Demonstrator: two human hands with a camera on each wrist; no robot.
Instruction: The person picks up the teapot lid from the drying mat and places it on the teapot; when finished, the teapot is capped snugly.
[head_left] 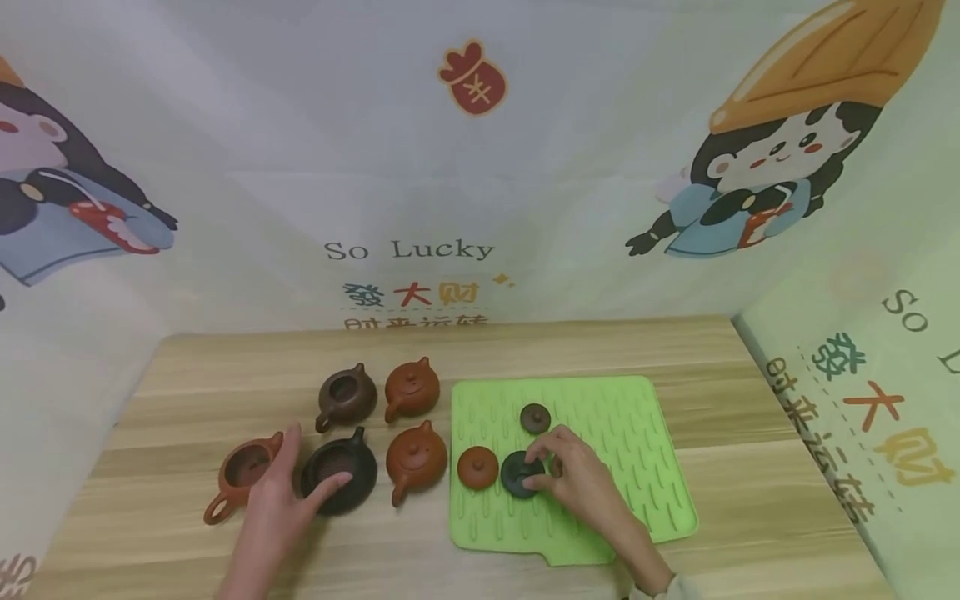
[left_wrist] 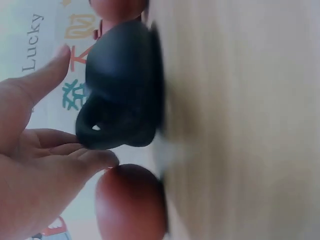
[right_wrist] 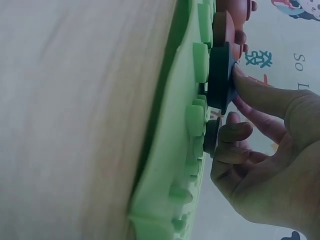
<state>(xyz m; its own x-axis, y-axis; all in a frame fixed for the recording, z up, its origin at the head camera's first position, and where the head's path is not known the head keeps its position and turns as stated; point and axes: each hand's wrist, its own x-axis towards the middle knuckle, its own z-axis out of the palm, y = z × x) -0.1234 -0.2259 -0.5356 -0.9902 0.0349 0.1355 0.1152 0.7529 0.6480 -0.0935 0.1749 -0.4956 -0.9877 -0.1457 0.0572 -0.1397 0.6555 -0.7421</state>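
On the green mat, my right hand (head_left: 581, 479) pinches a black teapot lid (head_left: 517, 487) between thumb and fingers; the right wrist view shows the same lid (right_wrist: 218, 77) at the fingertips, low over the mat's nubs. My left hand (head_left: 277, 508) is spread between the lidless black teapot (head_left: 356, 479) and a lidless reddish-brown teapot (head_left: 238, 471). Its thumb reaches over the black teapot's near rim. In the left wrist view the black teapot's looped handle (left_wrist: 87, 127) lies between thumb and fingers, with no grip visible.
The green drying mat (head_left: 622, 417) also holds a reddish-brown lid (head_left: 477, 468) and a dark brown lid (head_left: 536, 418). Behind the black teapot stands a lidless dark brown teapot (head_left: 360, 400). Two lidded reddish-brown teapots (head_left: 422, 392) stand beside the mat's left edge. A printed cloth (head_left: 600, 167) backs the wooden table.
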